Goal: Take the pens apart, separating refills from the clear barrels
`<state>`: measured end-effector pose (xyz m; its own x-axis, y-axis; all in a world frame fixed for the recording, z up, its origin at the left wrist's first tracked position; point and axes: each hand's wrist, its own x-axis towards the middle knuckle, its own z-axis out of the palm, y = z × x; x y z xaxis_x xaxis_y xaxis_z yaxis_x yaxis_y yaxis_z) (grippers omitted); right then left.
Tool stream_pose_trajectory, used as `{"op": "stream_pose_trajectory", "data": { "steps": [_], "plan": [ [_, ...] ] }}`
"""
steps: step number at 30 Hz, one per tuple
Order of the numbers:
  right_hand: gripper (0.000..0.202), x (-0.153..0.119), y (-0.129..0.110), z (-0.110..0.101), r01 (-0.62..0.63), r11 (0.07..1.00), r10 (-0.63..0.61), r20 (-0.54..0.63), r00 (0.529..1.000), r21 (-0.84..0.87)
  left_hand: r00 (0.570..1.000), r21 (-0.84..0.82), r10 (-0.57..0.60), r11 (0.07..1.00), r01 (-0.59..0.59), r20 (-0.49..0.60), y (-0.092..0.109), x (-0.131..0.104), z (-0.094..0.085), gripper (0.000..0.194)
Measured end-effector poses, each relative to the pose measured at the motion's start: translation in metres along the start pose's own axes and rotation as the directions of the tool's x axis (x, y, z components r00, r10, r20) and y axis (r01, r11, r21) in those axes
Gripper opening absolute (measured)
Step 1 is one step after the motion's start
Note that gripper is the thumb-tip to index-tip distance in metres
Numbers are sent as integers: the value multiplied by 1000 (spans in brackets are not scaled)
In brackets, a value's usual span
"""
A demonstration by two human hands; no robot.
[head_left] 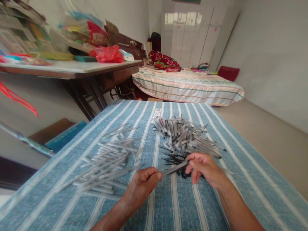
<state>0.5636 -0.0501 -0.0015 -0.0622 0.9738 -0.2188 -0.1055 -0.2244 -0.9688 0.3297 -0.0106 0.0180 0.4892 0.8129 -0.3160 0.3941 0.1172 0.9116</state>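
Note:
A slim grey pen is stretched between my two hands above the table. My left hand pinches its left end between thumb and fingers. The other end sits in the fingertips of my right hand, whose lower fingers curl loosely. Beneath and beside my right hand is a pile of thin black pieces, partly covered by it. Behind that lies a heap of grey-white pens with dark ends. To the left of my left hand, a loose pile of pale grey pen barrels spreads out.
A blue striped cloth covers the table. At the left stands a sewing-machine table loaded with bags, including a red plastic bag. Beyond are a bed and a white wardrobe.

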Motion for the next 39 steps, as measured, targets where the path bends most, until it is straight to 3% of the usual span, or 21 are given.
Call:
{"op": "stream_pose_trajectory", "data": {
  "steps": [3, 9, 15, 19, 24, 30, 39],
  "plan": [
    [44, 1, 1, 2, -6, 997, 2, -55, 998, -73, 1000, 29, 18, 999, -18, 2, 2, -1, 0, 33],
    [38, 0, -3, 1, 43, 999, -42, 34, 999, -27, 999, 45, 33, 998, -33, 6, 3, 0, 1, 31],
    [42, 0, 0, 1, 24, 989, -28, -23, 999, -144, 999, 64, 33, 997, -33, 9, 1, 0, 0, 32],
    [40, 0, 0, 1, 22, 997, -18, 47, 999, -80, 1000, 65, 24, 998, -25, 13, -1, 1, 0, 33],
    [44, 1, 1, 1, -25, 991, 19, -40, 999, -130, 1000, 50, 23, 998, -23, 9, -3, 3, -1, 34],
    [38, -1, -1, -2, 16, 999, -13, 77, 997, -31, 999, 35, 25, 999, -26, 25, -3, 2, 0, 33],
    [34, 3, 4, -1, -15, 997, 16, 6, 1000, -81, 999, 76, 45, 996, -47, 30, -7, 5, -1, 33]
  ]
}}
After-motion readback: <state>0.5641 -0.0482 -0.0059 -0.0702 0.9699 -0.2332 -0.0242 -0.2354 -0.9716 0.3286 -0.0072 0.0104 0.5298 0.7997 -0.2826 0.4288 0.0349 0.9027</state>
